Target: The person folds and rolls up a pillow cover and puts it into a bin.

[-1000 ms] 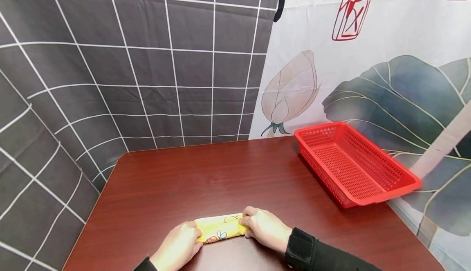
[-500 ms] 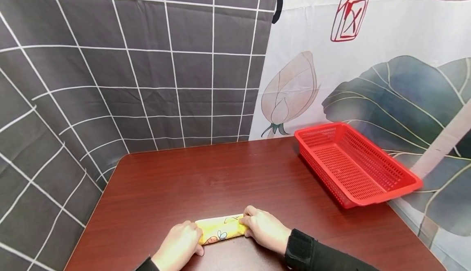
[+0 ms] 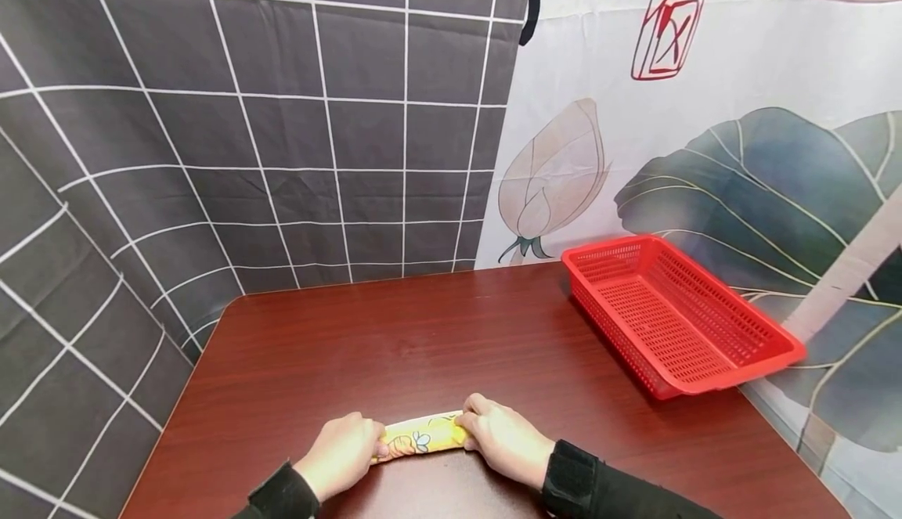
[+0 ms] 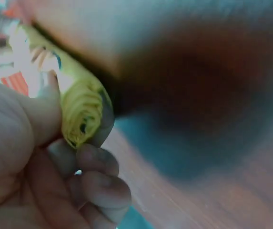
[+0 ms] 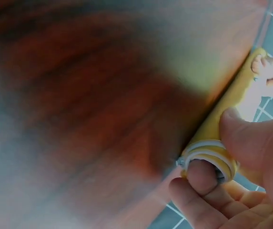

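Observation:
A rolled-up piece of yellow printed material (image 3: 425,434), with cartoon-like drawings on it, lies low over the near part of the table between both hands. My left hand (image 3: 341,456) grips its left end. In the left wrist view that end (image 4: 84,117) shows tight spiral layers, with the thumb on one side and fingers beneath. My right hand (image 3: 506,442) pinches the right end. The right wrist view shows the thumb (image 5: 238,129) on the roll and a fingertip (image 5: 202,175) inside its open, white-edged end.
A red perforated plastic basket (image 3: 662,323) stands at the table's right rear edge. The reddish-brown table (image 3: 395,347) backs onto a grey gridded cloth (image 3: 366,135) and a white cloth with painted leaves and a bud (image 3: 553,167).
My left hand has shifted up slightly and altered its grip on the roll's left end, whose printed side has turned a little. The right hand stays nearly still.

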A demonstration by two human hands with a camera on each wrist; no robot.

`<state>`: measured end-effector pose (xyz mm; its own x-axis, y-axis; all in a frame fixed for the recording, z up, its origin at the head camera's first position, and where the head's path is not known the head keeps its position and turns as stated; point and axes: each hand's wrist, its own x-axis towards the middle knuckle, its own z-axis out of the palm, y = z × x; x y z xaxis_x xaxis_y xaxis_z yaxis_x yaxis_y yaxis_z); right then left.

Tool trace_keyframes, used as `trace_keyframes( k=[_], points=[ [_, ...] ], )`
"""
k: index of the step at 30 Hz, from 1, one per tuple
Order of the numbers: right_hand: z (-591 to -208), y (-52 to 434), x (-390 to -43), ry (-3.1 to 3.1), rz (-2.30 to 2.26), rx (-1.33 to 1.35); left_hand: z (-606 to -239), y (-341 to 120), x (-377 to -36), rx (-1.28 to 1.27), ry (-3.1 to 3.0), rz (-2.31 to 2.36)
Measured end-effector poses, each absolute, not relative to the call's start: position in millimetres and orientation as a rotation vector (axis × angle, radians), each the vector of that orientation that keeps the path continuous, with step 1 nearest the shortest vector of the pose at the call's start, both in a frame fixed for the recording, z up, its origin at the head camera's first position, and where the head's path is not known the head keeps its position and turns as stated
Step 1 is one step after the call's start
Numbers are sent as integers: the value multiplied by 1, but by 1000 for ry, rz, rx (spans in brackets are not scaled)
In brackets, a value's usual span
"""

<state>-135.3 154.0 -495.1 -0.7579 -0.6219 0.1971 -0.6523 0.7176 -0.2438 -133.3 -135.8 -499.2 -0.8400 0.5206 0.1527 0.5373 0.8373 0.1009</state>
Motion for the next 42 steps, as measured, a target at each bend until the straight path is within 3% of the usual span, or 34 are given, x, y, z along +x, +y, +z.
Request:
trace_keyframes(
  k=[6,12,19,24,31,37,42],
  points=[
    [-496,148,-134,-3015,914,703,-487,-132,-150,-836,-3085,-300],
    [-497,149,-137,-2735,191,1057,-490,-132,-170,-975,-3174,-298],
    [-492,151,-144,-2654,60,1066,-509,-137,-186,-1040,-3186,-371],
    [-488,152,-147,-2668,97,1085,-494,-133,-178,-954,-3234,-422],
    [-487,149,-149,-2716,136,1127,-489,-121,-146,-590,-3021,-255],
    [-489,149,-151,-2808,264,1072,-502,-116,-128,-893,-2381,54],
    [-488,149,-153,-2822,307,1070,-508,-115,-120,-959,-2384,69]
  ],
)
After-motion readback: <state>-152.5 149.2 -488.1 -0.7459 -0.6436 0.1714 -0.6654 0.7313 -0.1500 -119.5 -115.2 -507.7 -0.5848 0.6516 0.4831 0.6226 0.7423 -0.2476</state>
